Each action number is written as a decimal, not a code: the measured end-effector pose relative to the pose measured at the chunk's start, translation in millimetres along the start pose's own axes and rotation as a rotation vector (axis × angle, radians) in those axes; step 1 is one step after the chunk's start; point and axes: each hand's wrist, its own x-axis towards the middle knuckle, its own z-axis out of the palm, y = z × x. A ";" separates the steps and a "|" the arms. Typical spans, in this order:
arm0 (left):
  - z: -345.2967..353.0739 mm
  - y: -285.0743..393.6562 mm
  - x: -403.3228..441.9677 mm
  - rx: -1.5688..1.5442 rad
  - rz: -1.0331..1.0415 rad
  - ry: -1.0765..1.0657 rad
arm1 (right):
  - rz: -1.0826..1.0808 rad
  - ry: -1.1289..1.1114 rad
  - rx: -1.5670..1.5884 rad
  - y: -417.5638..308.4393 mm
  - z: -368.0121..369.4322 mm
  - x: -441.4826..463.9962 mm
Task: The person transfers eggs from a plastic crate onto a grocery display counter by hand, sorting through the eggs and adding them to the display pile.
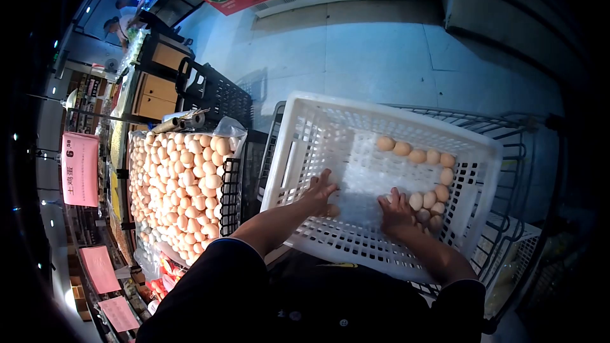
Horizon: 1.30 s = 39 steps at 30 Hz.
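Both of my hands reach down into a white plastic crate (387, 105) with slotted walls. My left hand (321, 195) is over the crate's near left part, fingers spread, with an egg (333, 210) just below it. My right hand (396, 213) is lower right of the crate's middle, its fingers stretched downward and apart beside several eggs (429, 199). Whether its fingertips touch one of them is hard to see. A row of brown eggs (417, 155) runs along the far side and bends down the right side. Clear, shiny plastic (362, 178) covers the crate floor.
The crate rests on a wire shopping cart (518, 159). To the left is a large heap of eggs (184, 184) in a display bin with a black grid edge (230, 197). Pink signs (80, 168) hang farther left. Another person (121, 28) bends over a counter behind a black basket (216, 92).
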 end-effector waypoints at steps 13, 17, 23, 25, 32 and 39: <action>-4.8 28.4 -14.8 -0.120 -0.443 0.017 | -0.156 -0.304 0.133 -72.8 13.3 45.3; 8.1 14.3 -9.4 -0.176 -0.389 0.080 | -0.136 -0.374 0.099 -93.0 28.3 64.5; 9.8 16.4 -5.6 -0.182 -0.397 0.150 | -0.001 -0.662 0.213 -117.9 -42.8 73.7; 3.0 21.7 -9.9 -0.214 -0.380 0.118 | -0.027 -0.625 0.162 -117.0 -29.9 74.2; 6.3 17.9 -11.3 -0.181 -0.303 0.156 | 0.106 -0.495 0.210 -96.5 -14.0 67.1; 9.8 25.3 -10.7 -0.070 -0.006 0.064 | 0.514 -0.836 1.868 -17.8 -99.8 48.7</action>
